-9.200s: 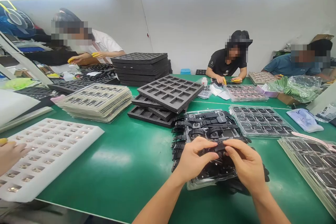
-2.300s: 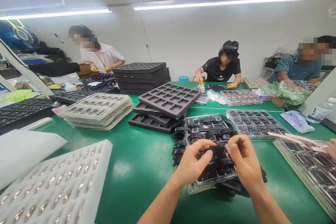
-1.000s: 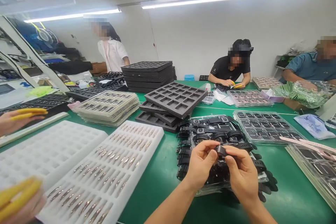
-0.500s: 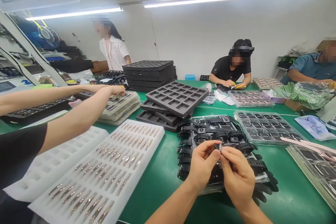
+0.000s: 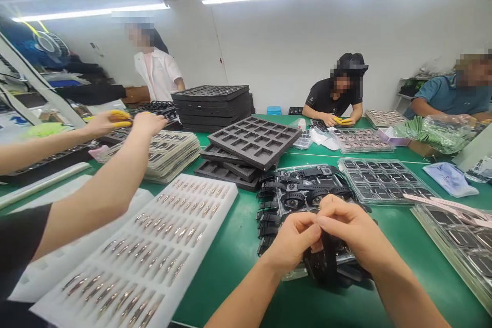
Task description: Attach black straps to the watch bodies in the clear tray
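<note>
My left hand (image 5: 294,243) and my right hand (image 5: 346,225) meet fingertip to fingertip over a pile of black-strapped smartwatches (image 5: 307,189) on clear plastic trays. Both hands are closed in a pinch. A black watch strap (image 5: 326,256) hangs down between them, seemingly gripped at its upper end; the fingers cover the exact spot, and I cannot tell whether a watch case is on it. Left of my hands lies a white foam tray (image 5: 215,230) with rows of shiny, curved metal pieces.
Black foam trays (image 5: 255,141) are stacked behind the pile. Clear trays of watch cases (image 5: 384,179) and a pink strap (image 5: 449,205) lie to the right. A co-worker's arms (image 5: 96,189) reach in from the left over a stack of trays (image 5: 172,156). Other people sit or stand across the green table.
My right hand has risen and turned over, its fingers now above the left's. The black strap now hangs below my hands. The co-worker's hands at left have moved apart, and the view has shifted slightly.
</note>
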Action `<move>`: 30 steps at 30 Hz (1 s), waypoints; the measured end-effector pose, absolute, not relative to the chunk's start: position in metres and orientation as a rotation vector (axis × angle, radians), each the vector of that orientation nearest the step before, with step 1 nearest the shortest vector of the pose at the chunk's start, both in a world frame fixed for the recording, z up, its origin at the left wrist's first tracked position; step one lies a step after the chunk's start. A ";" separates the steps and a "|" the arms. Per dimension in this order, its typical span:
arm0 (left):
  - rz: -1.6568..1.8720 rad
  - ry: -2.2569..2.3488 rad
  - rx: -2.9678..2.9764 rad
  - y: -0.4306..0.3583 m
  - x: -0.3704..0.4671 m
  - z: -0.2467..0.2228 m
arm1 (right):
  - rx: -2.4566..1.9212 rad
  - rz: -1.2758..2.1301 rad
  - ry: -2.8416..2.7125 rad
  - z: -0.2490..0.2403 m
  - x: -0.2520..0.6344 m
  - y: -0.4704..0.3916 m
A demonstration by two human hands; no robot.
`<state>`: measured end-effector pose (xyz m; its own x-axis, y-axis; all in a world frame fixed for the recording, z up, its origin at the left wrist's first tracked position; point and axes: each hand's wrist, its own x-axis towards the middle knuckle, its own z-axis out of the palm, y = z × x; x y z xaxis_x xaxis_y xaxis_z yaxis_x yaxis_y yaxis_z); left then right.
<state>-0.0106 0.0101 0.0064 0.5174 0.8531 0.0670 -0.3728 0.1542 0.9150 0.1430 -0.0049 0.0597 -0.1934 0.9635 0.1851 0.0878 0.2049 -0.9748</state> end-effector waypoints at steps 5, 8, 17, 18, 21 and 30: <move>0.821 0.545 1.055 0.003 0.000 0.004 | -1.114 0.905 -1.362 0.063 0.143 -0.001; 0.934 0.508 0.963 0.005 -0.002 0.004 | -1.139 0.877 -1.601 0.066 0.148 -0.003; 0.973 0.528 1.028 0.011 -0.010 0.006 | -1.131 0.845 -1.788 0.079 0.153 -0.009; 0.956 0.521 1.042 0.011 -0.010 0.005 | -1.147 0.852 -1.720 0.078 0.151 -0.008; 0.873 0.504 1.117 0.010 -0.009 0.005 | -1.172 0.877 -1.457 0.077 0.147 -0.001; 0.869 0.571 1.247 0.008 -0.009 0.005 | -1.190 0.821 -1.334 0.074 0.147 0.012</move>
<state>-0.0092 0.0080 0.0049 0.5684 0.8187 0.0818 -0.2499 0.0771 0.9652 0.1474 0.0119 0.0743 0.1210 0.9535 0.2760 0.1836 0.2518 -0.9502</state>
